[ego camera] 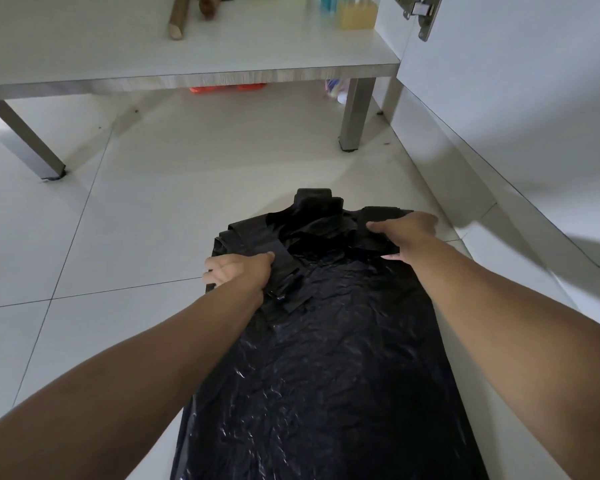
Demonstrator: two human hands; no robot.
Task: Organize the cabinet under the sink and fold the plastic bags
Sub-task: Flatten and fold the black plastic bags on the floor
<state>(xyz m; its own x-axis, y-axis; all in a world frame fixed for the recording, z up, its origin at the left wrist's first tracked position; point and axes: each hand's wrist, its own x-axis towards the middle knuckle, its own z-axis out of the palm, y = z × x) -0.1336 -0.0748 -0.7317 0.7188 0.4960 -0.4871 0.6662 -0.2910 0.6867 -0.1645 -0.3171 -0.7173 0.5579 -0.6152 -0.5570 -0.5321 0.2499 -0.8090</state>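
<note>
While the large black crinkled plastic bag [326,358] lies spread flat on the pale tiled floor [118,220], folding seems only at its beginning: the handle end, far from the person, is partly turned over. The left hand [238,271] has curled fingers that pinch the left handle strip. The right hand [404,230] lies flat with straight fingers and presses the right corner. Most folds are left to do, I think. Inside the open white cabinet [222,39] stand a wooden stick [178,20] and a yellow bottle [355,13]. The white cabinet door [516,81] is near on the right side.
</note>
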